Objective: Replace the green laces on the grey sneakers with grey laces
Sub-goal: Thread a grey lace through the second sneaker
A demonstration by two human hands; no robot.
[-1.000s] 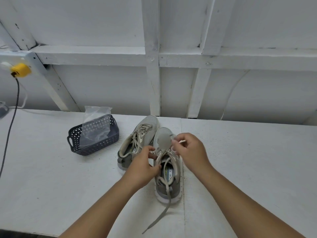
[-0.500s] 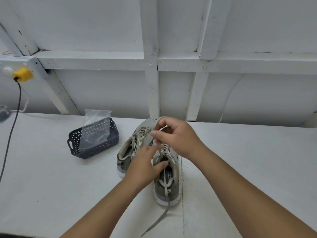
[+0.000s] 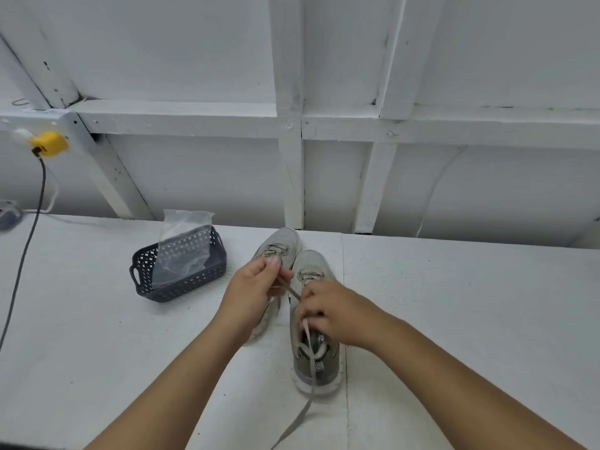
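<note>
Two grey sneakers stand side by side on the white table, toes pointing away from me. The right sneaker [image 3: 316, 362] is nearer; the left sneaker [image 3: 281, 242] is partly hidden behind my left hand. My left hand [image 3: 251, 289] pinches a pale grey-green lace [image 3: 290, 290] and holds it taut up and to the left. My right hand [image 3: 331, 311] rests over the right sneaker's eyelets, fingers curled on the lace there. A loose lace end [image 3: 300, 417] trails from the heel toward the table's near edge.
A dark perforated basket [image 3: 147, 280] with a clear plastic bag [image 3: 185, 235] in it stands left of the shoes. A dark cable [image 3: 27, 251] hangs from a yellow plug [image 3: 48, 144] at far left. The white framed wall rises right behind the table.
My left hand has lifted away to the upper left, pulling a lace taut. My right hand has dropped from above the toe down onto the right sneaker's eyelets.
</note>
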